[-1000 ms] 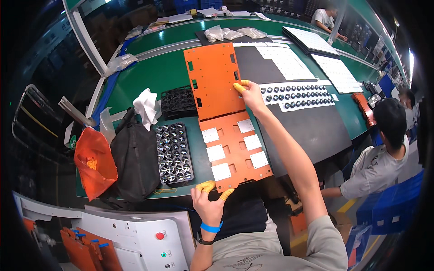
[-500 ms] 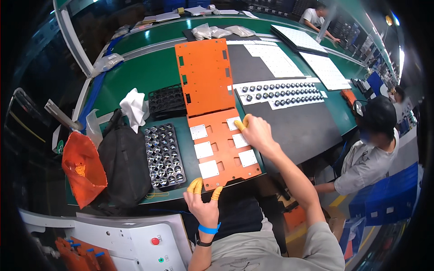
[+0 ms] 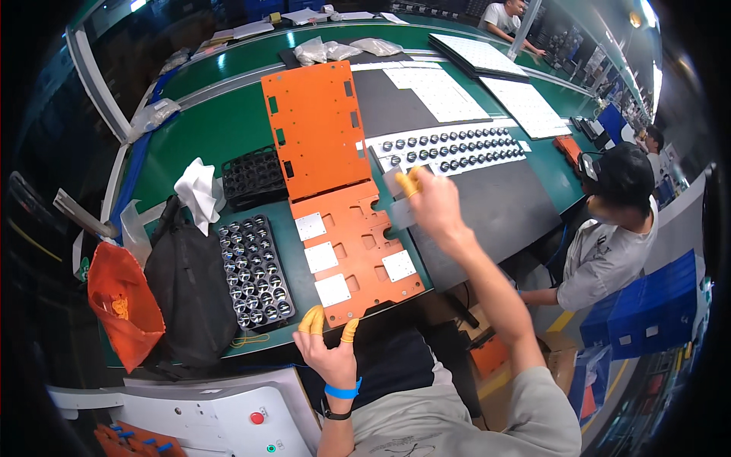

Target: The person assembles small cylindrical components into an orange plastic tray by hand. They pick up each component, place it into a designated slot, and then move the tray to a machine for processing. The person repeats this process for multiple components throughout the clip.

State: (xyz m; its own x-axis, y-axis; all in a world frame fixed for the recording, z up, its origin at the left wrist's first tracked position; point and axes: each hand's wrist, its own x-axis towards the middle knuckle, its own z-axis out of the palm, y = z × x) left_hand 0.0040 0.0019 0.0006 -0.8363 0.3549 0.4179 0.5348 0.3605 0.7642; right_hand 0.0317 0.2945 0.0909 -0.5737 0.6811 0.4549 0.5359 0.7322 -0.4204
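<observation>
An orange hinged fixture (image 3: 365, 270) lies opened on the bench, its lid (image 3: 316, 129) folded back on the far side. Three small white square plates, such as the middle one (image 3: 322, 257), line its left column. One more white plate (image 3: 398, 266) sits at the near right; two recesses above it are bare. Beyond the fixture's right edge, my right hand (image 3: 435, 204), in yellow finger cots, pinches two small plates (image 3: 401, 213) that look grey and blurred. My left hand (image 3: 329, 352), also in yellow finger cots, has its fingers apart at the fixture's near left corner.
Left of the fixture stand a black tray of round lens-like parts (image 3: 255, 270), a black tray (image 3: 255, 177), a black bag (image 3: 190, 282) and an orange pouch (image 3: 126, 305). Round black parts fill a white board (image 3: 502, 151) at right. A co-worker (image 3: 613, 236) sits at right.
My right hand has lifted two white plates off the fixture's right column and moved them past its right edge. My left hand stays at the near corner. The whole view has shifted slightly.
</observation>
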